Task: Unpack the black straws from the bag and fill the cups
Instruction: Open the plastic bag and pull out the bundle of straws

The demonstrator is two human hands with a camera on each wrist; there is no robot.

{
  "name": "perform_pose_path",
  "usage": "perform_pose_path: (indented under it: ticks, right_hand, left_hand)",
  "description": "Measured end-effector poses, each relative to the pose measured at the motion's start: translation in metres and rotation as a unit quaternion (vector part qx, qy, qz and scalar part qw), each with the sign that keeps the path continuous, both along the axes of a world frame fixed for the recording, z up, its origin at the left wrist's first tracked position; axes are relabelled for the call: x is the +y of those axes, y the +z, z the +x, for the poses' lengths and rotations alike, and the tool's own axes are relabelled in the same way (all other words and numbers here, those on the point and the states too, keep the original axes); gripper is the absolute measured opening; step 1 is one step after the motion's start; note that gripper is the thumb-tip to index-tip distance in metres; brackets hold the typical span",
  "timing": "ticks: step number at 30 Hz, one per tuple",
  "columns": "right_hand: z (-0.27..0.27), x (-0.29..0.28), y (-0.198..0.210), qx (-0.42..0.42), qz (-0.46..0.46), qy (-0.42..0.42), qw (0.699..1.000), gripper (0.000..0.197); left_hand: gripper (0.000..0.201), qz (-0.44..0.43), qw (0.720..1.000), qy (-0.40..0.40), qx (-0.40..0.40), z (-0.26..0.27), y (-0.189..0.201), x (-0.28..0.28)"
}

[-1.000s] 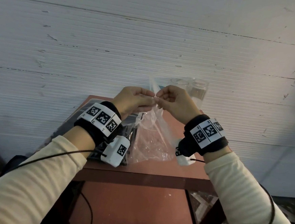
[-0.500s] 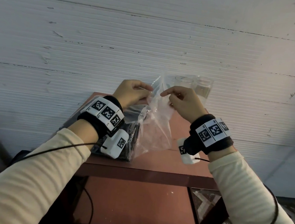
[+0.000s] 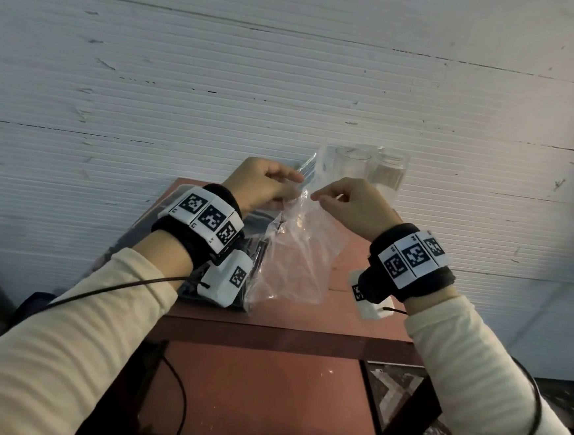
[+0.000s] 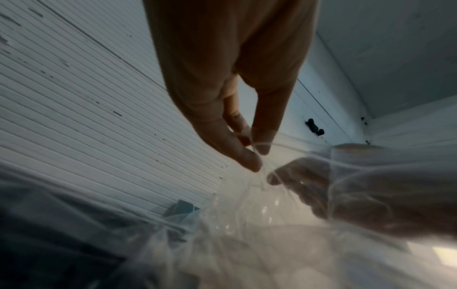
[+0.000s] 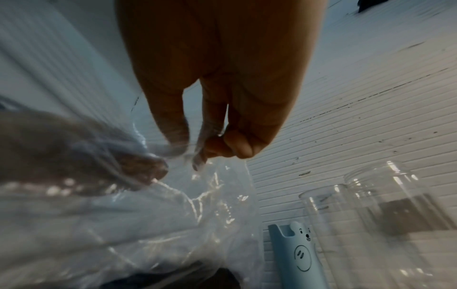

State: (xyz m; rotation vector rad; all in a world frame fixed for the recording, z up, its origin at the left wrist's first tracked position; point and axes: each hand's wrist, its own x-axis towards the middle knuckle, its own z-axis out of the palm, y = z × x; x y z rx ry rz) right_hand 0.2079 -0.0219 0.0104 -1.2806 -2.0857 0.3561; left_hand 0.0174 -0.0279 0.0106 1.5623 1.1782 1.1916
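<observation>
Pinching the top edge of the clear bag (image 3: 296, 252) with both hands, we've got our left hand (image 3: 260, 184) and right hand (image 3: 351, 205) each in a tight grip on the plastic above the red desk (image 3: 269, 332). Clear cups (image 3: 354, 167) stand just behind, by the wall.

- Red-brown table (image 3: 269, 336) is standing against a white ribbed wall (image 3: 185, 89) (scuffed paint).
- Light-blue holder with a bear face (image 5: 296, 252) is leaning at the wall.
- Black cable (image 3: 175, 394) is hanging below.
</observation>
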Motion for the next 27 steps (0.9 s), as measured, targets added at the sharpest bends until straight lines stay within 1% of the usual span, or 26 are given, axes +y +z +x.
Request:
perform_pose_path:
  ticks: [2, 5, 8, 12, 15, 17, 19, 22, 24, 27]
  right_hand:
    - [0.007, 0.0, -0.002, -0.002, -0.005, -0.008, 1.0, 0.016]
    - [0.019, 0.0, -0.006, -0.027, -0.017, -0.006, 0.999, 0.041]
    - [0.027, -0.001, -0.009, -0.056, -0.026, -0.007, 0.998, 0.054]
    - [0.04, 0.006, -0.013, -0.084, -0.051, -0.033, 0.995, 0.067]
    - [0.048, 0.005, -0.015, -0.094, -0.075, -0.062, 0.991, 0.065]
    - [0.049, 0.001, -0.015, -0.111, -0.089, -0.063, 0.988, 0.067]
    - [0.046, -0.006, -0.015, -0.111, -0.104, -0.055, 0.987, 0.074]
    - [0.04, -0.013, -0.012, -0.108, -0.117, -0.059, 0.986, 0.085]
    - [0.036, -0.017, -0.01, -0.117, -0.127, -0.062, 0.983, 0.093]
    - [0.036, -0.016, -0.014, -0.163, -0.157, -0.055, 0.972, 0.108]
  left_hand:
    - [0.027, -0.003, 1.0, 0.004, 0.028, -0.006, 0.001, 0.001]
    - [0.043, -0.028, 0.997, -0.008, 0.072, -0.016, 0.0, -0.001]
    - [0.052, -0.037, 0.995, -0.023, 0.094, -0.023, -0.001, -0.002]
    - [0.053, -0.038, 0.998, -0.007, 0.057, -0.029, 0.0, -0.004]
    - [0.052, -0.043, 0.998, 0.022, 0.028, -0.033, -0.002, -0.003]
    - [0.052, -0.048, 0.998, 0.026, 0.011, -0.031, -0.001, -0.003]
    - [0.053, -0.052, 0.999, 0.018, 0.001, -0.025, 0.001, -0.006]
    - [0.066, -0.075, 0.997, -0.014, -0.015, -0.015, 0.005, -0.013]
    - [0.074, -0.084, 0.996, -0.034, -0.012, -0.01, 0.007, -0.017]
    - [0.081, -0.067, 0.997, -0.035, -0.004, -0.01, 0.006, -0.016]
